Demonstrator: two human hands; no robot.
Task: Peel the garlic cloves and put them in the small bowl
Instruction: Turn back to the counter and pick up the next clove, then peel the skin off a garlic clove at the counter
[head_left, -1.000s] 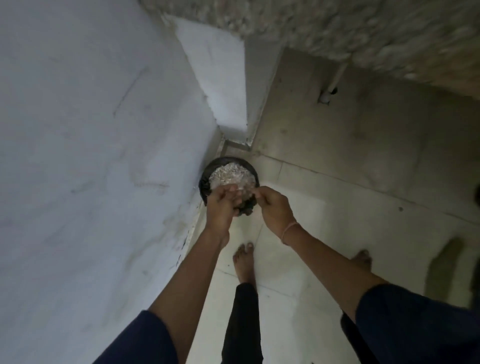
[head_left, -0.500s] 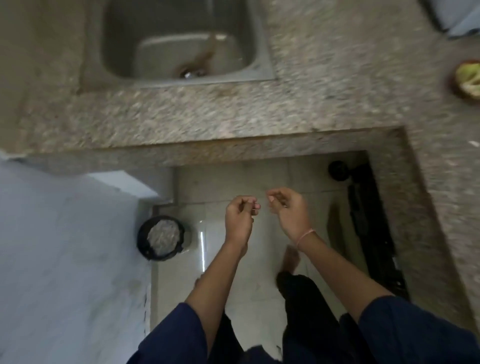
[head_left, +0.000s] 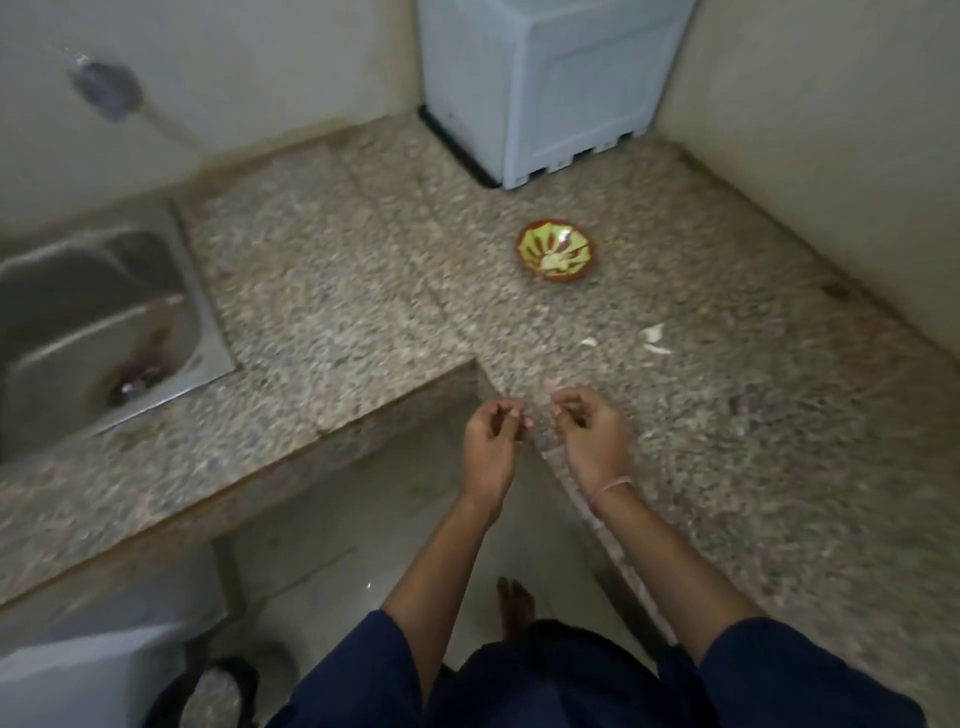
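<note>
The small bowl (head_left: 555, 250), red-rimmed with a green and red pattern, stands on the speckled stone counter (head_left: 363, 291), and pale pieces lie inside it. A few white garlic skins (head_left: 655, 339) are scattered on the counter nearer to me. My left hand (head_left: 492, 447) and my right hand (head_left: 593, 435) hover side by side at the counter's inner corner. On both, the fingers are curled toward the thumb. I see nothing held in either hand. Both are well short of the bowl.
A steel sink (head_left: 93, 332) is set into the counter at the left, with a tap (head_left: 106, 91) on the wall above. A white appliance (head_left: 550, 88) stands behind the bowl. A dark bin of peels (head_left: 213, 693) sits on the floor at the lower left.
My view has swung up from the bin on the floor to the counter. Both hands came away from the bin and rose to the counter corner, fingers still curled.
</note>
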